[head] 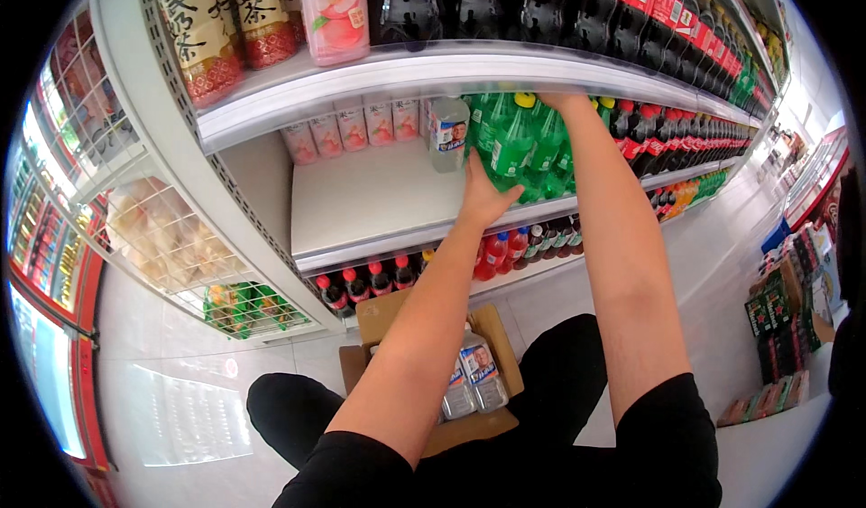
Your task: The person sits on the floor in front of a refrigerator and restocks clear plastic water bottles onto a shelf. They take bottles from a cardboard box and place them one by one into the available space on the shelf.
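Note:
On the middle shelf [379, 190], my left hand [486, 195] cups the lower left of a green plastic soda bottle [513, 144] with a yellow cap. Its fingers run up the bottle's left side and its thumb lies across the front near the base. My right hand [565, 100] reaches in over the tops of the green bottles, its fingers hidden among the bottles and under the upper shelf's edge. Just left of the green group stands a clear labelled bottle [449, 136]. Between my knees sits an open cardboard box [506, 345] holding more clear bottles [483, 371], partly hidden by my left forearm.
Pink peach-drink cartons [353, 129] line the back left of the middle shelf. Overhead, the upper shelf's front edge [433, 68] carries large cola bottles [473, 4]. Smaller bottles [497, 254] stand on the bottom shelf. A wire rack [169, 237] is at left, stacked cartons [771, 312] at right.

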The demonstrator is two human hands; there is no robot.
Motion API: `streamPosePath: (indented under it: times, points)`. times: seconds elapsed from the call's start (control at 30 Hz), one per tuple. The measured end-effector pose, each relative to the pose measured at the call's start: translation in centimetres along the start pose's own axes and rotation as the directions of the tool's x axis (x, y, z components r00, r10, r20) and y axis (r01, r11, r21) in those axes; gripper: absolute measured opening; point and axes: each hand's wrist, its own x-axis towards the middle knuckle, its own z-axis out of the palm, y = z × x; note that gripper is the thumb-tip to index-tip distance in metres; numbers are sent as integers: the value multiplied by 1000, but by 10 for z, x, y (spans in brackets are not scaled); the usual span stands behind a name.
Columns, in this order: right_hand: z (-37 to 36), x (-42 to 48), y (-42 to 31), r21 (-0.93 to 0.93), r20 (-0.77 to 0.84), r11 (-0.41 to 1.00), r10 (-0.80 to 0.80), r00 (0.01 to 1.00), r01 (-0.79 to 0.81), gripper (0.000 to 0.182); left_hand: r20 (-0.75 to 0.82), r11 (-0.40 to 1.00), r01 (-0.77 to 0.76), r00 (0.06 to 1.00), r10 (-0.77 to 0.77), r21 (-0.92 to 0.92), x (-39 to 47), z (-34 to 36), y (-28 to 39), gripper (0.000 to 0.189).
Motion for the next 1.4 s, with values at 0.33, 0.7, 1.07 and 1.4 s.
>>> streamPosePath:
  times: [0.33,0.7,1.07,1.4]
  points:
    - [-5,8,-10,18,127,998,63,990,-66,36,1,1000,-8,1000,8,-16,2,-12,2,124]
    - [-25,5,-21,73,138,997,20,990,-31,34,21,998,53,998,-53,16,1,-12,8,126]
    - [-65,-24,-31,71,55,994,78,995,-82,38,-38,998,-29,999,32,60,3,-13,-1,122]
    - [6,-19,74,-65,65,983,176,982,-171,43,-12,999,5,1000,-5,36,-2,-7,6,122]
